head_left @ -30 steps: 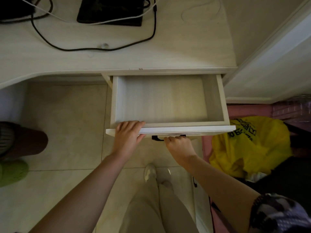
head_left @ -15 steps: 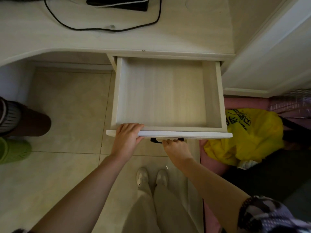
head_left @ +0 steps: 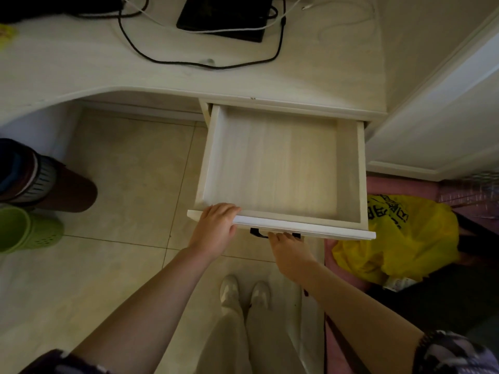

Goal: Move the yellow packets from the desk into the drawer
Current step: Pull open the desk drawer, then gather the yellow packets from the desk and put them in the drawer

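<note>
Drawer (head_left: 280,168) pulled out below counter (head_left: 67,60). I see left hand (head_left: 216,225) gripping its front edge, right hand (head_left: 286,247) hooked under black handle (head_left: 256,232). Yellow packet (head_left: 6,33) barely visible, counter's far left edge.

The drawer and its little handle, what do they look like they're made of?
The drawer looks like pale wood-grain laminate board with a matte finish: faint streaks run along its floor. The handle looks like dark metal or plastic; too little shows to tell.
</note>
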